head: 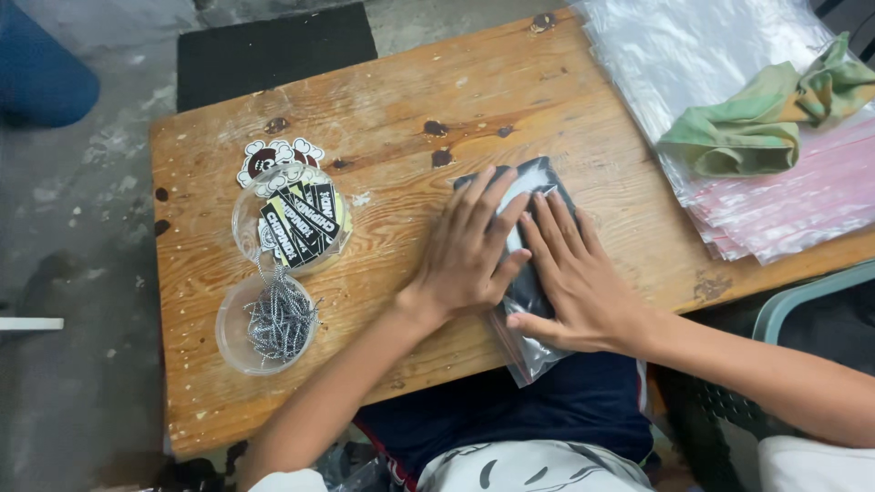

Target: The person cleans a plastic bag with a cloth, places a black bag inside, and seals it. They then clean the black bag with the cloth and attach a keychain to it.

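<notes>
A clear plastic bag with a dark folded item inside (530, 182) lies on the wooden table (383, 118), its near end hanging over the front edge. My left hand (467, 251) lies flat on the bag's left side, fingers spread. My right hand (574, 273) presses flat on its right side, thumb near the bag's lower edge. Both palms are down on the bag; neither hand grips it.
Two round clear tubs stand at the left: one with black and yellow tags (293, 223), one with small metal chains (272, 321). Cartoon stickers (273, 159) lie behind them. A stack of clear bags (729, 55) with a green cloth (766, 123) fills the right.
</notes>
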